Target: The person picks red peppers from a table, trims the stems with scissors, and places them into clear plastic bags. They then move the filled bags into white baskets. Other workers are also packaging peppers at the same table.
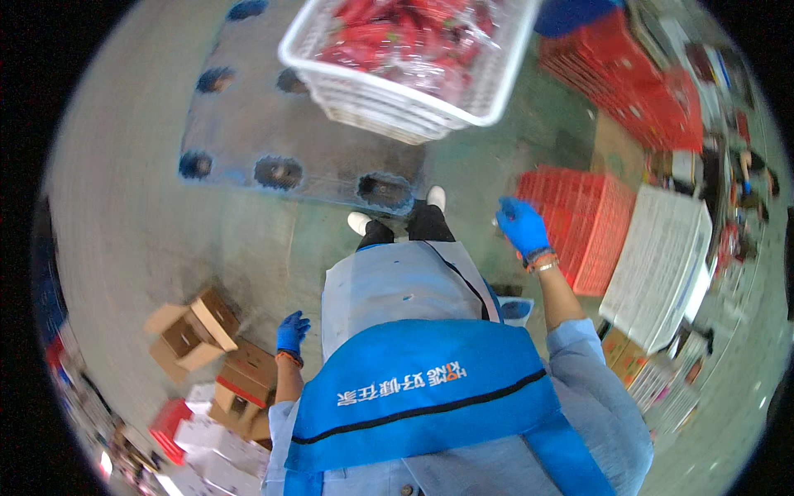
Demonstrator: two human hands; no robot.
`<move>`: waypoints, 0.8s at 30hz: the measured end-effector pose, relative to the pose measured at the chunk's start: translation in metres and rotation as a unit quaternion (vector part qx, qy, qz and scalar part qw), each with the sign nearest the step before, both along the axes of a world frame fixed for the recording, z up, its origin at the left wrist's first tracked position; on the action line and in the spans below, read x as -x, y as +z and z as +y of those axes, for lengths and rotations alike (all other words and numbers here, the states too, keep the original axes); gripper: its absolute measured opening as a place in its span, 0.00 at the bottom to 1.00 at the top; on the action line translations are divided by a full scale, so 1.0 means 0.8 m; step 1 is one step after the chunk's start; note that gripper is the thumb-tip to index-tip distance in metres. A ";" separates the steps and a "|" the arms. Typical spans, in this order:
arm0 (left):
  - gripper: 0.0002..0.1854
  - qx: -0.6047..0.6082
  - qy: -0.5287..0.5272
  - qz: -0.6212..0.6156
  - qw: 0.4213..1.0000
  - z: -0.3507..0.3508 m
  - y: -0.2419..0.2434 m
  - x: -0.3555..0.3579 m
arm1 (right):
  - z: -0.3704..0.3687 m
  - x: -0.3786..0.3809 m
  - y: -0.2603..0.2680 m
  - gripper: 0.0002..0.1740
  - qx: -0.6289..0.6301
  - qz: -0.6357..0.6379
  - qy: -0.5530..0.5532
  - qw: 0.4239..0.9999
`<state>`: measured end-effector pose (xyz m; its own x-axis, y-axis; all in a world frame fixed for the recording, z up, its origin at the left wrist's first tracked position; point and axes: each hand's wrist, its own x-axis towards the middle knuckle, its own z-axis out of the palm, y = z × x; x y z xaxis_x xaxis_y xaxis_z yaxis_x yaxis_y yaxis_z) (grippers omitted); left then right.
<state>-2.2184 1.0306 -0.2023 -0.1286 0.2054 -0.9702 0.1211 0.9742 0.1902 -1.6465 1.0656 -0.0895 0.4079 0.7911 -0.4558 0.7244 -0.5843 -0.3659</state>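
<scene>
My left hand (291,333), in a blue glove, hangs at my left side with its fingers loosely apart and nothing in it. My right hand (523,224), also gloved in blue, is out to the right beside a red plastic crate (558,217). Its fingers are bent, and I cannot tell whether it holds anything small. Ahead of my feet, a white plastic crate (397,87) is filled with red peppers (403,37), which look like chillies in clear plastic bags. Neither hand touches that crate.
The white crate stands over a worn blue-edged plastic pallet (335,155). More red crates (626,80) are stacked at the upper right. A white foam box (657,266) is on the right. Open cardboard boxes (192,335) and white cartons (217,449) lie at the lower left.
</scene>
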 end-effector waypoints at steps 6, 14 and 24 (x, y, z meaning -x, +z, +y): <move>0.17 -0.088 -0.097 0.053 0.990 0.147 0.042 -0.015 | -0.225 0.003 -0.057 0.20 0.137 -0.024 -0.011 0.990; 0.18 -0.193 -0.218 -0.027 0.956 0.206 0.054 -0.187 | -0.249 0.013 -0.065 0.21 0.053 0.117 -0.171 0.977; 0.16 -0.293 -0.424 -0.177 0.838 0.092 0.145 -0.424 | -0.311 -0.066 0.043 0.17 -0.060 0.289 -0.246 0.923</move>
